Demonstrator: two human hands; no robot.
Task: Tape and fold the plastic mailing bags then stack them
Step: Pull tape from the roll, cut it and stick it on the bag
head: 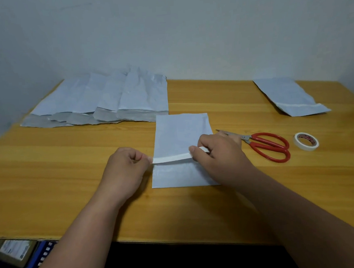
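A wooden table (69,162) fills the frame from edge to edge, pale wall behind it, and across its upper left lies the big spread of unfolded mailing bags (98,101), overlapping one another like fanned cards, their grey flaps toward the camera. Over in the upper right sits a single finished bag (288,96), lying flat with a white strip of tape across its near end, well apart from everything else. Dead centre is the bag being worked on (180,133), flat on the wood, its near part partly covered by the right wrist. Both forearms reach in from the bottom of the frame. The left hand (125,169) is at the bag's left edge, fingers curled in, thumb and fingertip pinching the left end of a strip of white tape (171,157). The right hand (217,150) lies over the bag's right side, fingers curled and pinching the other end, so the strip is stretched straight across the bag's width between the two hands; whether it touches the plastic yet is hard to tell. Just right of the right hand lie red-handled scissors (267,146), blades pointing left behind the knuckles. Beside those, further right, rests the small roll of white tape (306,141), flat on the table.
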